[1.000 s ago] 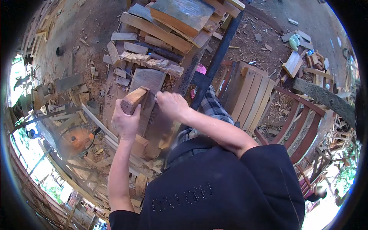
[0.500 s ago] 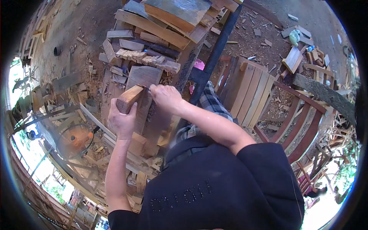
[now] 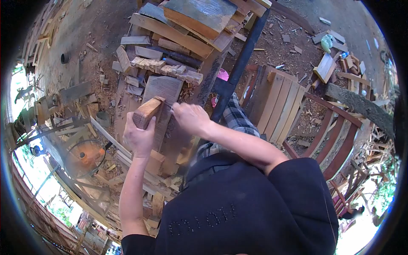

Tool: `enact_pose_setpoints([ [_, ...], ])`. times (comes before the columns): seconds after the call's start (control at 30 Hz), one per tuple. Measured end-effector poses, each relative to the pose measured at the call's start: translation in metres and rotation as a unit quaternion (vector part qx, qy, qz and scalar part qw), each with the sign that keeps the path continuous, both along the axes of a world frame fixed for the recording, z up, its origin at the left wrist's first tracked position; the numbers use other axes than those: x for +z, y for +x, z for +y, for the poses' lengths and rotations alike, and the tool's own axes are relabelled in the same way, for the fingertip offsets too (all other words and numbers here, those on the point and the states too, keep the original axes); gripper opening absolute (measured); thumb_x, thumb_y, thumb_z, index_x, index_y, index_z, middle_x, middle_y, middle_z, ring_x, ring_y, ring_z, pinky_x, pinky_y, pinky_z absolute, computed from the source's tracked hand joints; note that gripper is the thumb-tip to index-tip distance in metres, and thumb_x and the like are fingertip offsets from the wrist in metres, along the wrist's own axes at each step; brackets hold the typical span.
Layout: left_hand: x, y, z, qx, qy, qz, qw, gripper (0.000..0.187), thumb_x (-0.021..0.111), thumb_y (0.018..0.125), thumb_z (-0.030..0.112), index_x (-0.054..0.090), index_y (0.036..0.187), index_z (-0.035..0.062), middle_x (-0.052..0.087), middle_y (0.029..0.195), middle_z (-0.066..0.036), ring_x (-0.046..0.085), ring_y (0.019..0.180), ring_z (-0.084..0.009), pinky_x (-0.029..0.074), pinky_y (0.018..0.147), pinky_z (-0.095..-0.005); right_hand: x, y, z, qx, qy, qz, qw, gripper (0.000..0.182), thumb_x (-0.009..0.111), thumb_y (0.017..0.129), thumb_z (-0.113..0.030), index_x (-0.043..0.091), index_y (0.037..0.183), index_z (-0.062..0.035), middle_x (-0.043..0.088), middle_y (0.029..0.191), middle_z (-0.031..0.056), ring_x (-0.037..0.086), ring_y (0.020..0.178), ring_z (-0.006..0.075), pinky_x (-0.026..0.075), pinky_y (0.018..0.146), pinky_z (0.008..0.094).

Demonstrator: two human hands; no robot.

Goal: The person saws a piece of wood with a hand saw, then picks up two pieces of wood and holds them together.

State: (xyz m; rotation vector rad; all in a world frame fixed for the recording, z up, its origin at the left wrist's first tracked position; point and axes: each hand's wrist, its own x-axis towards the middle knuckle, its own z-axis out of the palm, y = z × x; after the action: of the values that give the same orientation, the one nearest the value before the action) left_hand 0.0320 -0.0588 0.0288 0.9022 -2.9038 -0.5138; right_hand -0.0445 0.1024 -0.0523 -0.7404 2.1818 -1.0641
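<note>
My left hand (image 3: 139, 137) is wrapped round the near end of a wooden block (image 3: 148, 109), thumb on one side and fingers on the other. The block tilts up over a wide grey board (image 3: 163, 87) on the bench. My right hand (image 3: 190, 119) is closed in a fist just right of the block's far end. From it a thin dark tool (image 3: 168, 105) points toward that end; its kind is too small to make out, and the fist hides its grip.
Beyond the board lie a rough split strip of wood (image 3: 168, 70) and a pile of planks with a thick slab (image 3: 199, 15) on top. A dark metal bar (image 3: 242, 55) runs along the right. Slatted wooden pieces (image 3: 280, 102) stand farther right. An orange fan (image 3: 87, 157) is at left.
My right fist has drawn back slightly toward my body, away from the block's far end. The left hand keeps its hold on the block, and the whole view has shifted a little.
</note>
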Motion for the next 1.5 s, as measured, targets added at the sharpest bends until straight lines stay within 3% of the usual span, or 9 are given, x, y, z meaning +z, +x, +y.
enact_pose_setpoints([
  [0.27,0.003,-0.003,0.003,0.032,-0.023,-0.013,0.999,0.046,0.083,0.07,0.028,0.054,0.1,0.0099,0.067,0.084,-0.013,0.067,0.079,-0.0347,0.05,0.069,-0.0453,-0.014,0.0,-0.003,0.0,0.01,0.008,1.0,0.017,0.049,0.095,-0.018,0.056,0.094,-0.0019,0.066,0.083,0.0224,0.068,0.077,0.0403,0.054,0.066,0.0494],
  [0.33,0.005,-0.004,0.005,0.022,-0.024,-0.005,0.999,0.047,0.083,0.07,0.028,0.054,0.101,0.0099,0.067,0.084,-0.014,0.067,0.079,-0.0351,0.05,0.069,-0.0456,0.004,-0.004,0.001,0.016,0.017,0.012,1.0,0.017,0.048,0.094,-0.017,0.057,0.097,-0.0021,0.066,0.085,0.0227,0.069,0.08,0.0392,0.055,0.069,0.0483],
  [0.5,-0.004,0.004,-0.006,0.021,-0.023,-0.03,0.999,0.049,0.083,0.07,0.031,0.053,0.103,0.0094,0.066,0.084,-0.016,0.067,0.079,-0.0368,0.05,0.069,-0.0464,0.08,-0.004,0.011,0.046,-0.025,0.052,0.997,0.019,0.053,0.095,-0.021,0.055,0.094,-0.0023,0.066,0.082,0.0183,0.068,0.07,0.0382,0.055,0.062,0.0465],
  [0.7,-0.003,0.003,-0.001,0.0,-0.045,-0.012,0.999,0.05,0.083,0.069,0.032,0.053,0.102,0.0095,0.066,0.086,-0.018,0.066,0.08,-0.0388,0.05,0.069,-0.0482,0.033,-0.018,-0.011,0.037,-0.076,0.078,0.993,0.018,0.054,0.093,-0.018,0.057,0.088,-0.0015,0.066,0.078,0.0201,0.068,0.071,0.0379,0.054,0.062,0.0464],
  [0.83,-0.002,0.002,-0.002,0.008,-0.021,-0.024,0.999,0.049,0.083,0.069,0.032,0.053,0.102,0.0104,0.067,0.085,-0.016,0.066,0.08,-0.0385,0.05,0.069,-0.0486,0.07,-0.009,0.025,0.07,-0.033,0.031,0.997,0.017,0.053,0.094,-0.018,0.056,0.093,-0.0013,0.067,0.079,0.0208,0.067,0.072,0.0388,0.054,0.063,0.0474],
  [1.0,-0.001,0.001,-0.003,0.005,-0.022,-0.008,1.0,0.048,0.083,0.069,0.032,0.053,0.101,0.0106,0.067,0.084,-0.016,0.066,0.079,-0.0387,0.05,0.069,-0.0489,0.032,-0.03,-0.021,0.063,-0.078,0.061,0.993,0.017,0.051,0.094,-0.017,0.057,0.096,-0.0008,0.067,0.079,0.0202,0.067,0.072,0.0396,0.054,0.063,0.0491],
  [1.17,-0.003,0.003,-0.004,0.006,-0.012,-0.014,1.0,0.05,0.084,0.069,0.033,0.053,0.102,0.0107,0.067,0.085,-0.017,0.066,0.079,-0.0385,0.05,0.069,-0.0483,0.063,-0.014,0.005,0.063,-0.031,0.018,0.997,0.017,0.05,0.095,-0.018,0.056,0.094,-0.0016,0.066,0.08,0.0203,0.068,0.073,0.0398,0.054,0.064,0.0499],
  [1.3,-0.002,-0.004,-0.012,0.053,0.001,-0.018,0.998,0.051,0.085,0.068,0.032,0.053,0.102,0.0104,0.067,0.085,-0.017,0.066,0.079,-0.0385,0.05,0.07,-0.0485,0.052,-0.019,-0.009,0.041,-0.054,0.047,0.997,0.017,0.049,0.095,-0.018,0.055,0.092,-0.0022,0.066,0.081,0.0207,0.068,0.073,0.0393,0.054,0.061,0.0484],
  [1.5,-0.004,0.0,-0.011,-0.007,-0.016,-0.012,1.0,0.051,0.085,0.068,0.029,0.053,0.103,0.01,0.067,0.085,-0.016,0.066,0.079,-0.0382,0.049,0.07,-0.0484,0.07,-0.022,0.01,0.09,-0.033,0.046,0.994,0.017,0.05,0.095,-0.019,0.055,0.092,-0.0025,0.066,0.08,0.0195,0.068,0.072,0.0381,0.054,0.061,0.0473],
])
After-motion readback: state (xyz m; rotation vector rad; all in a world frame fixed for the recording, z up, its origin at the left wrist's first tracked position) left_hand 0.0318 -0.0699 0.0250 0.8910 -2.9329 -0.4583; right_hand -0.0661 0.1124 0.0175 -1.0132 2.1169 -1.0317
